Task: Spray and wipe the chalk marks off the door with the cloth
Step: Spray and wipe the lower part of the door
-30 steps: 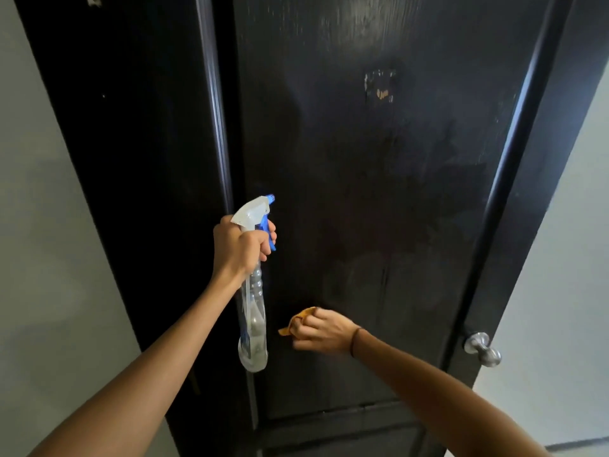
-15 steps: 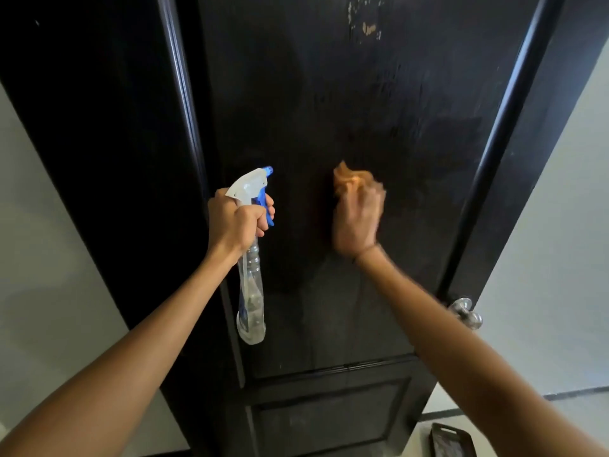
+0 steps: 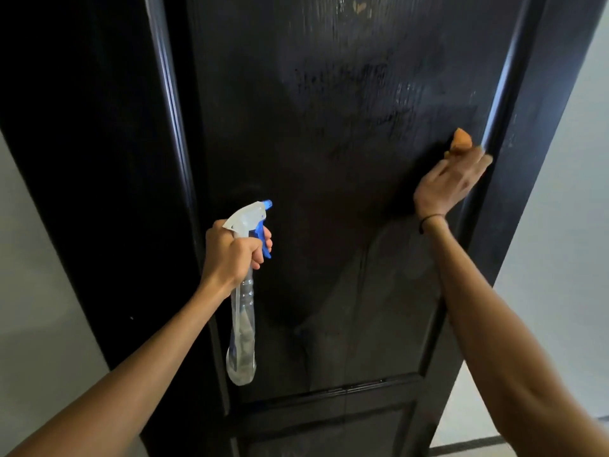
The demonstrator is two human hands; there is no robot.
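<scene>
A black panelled door (image 3: 329, 225) fills the view, its upper panel streaked with wet smears and faint pale marks (image 3: 359, 8) near the top. My left hand (image 3: 230, 255) grips the neck of a clear spray bottle (image 3: 244, 291) with a white and blue trigger head, held upright in front of the door's left side. My right hand (image 3: 451, 183) presses an orange cloth (image 3: 460, 141) against the door at the right edge of the panel, fingers over it. Most of the cloth is hidden under the hand.
Pale grey walls (image 3: 560, 225) stand on both sides of the dark door frame (image 3: 99, 159). A raised moulding (image 3: 329, 389) separates the upper panel from a lower one. A strip of floor edge (image 3: 468, 445) shows at the bottom right.
My right hand has swept the cloth from low on the panel up and across to its right edge. The left hand keeps holding the bottle in much the same place.
</scene>
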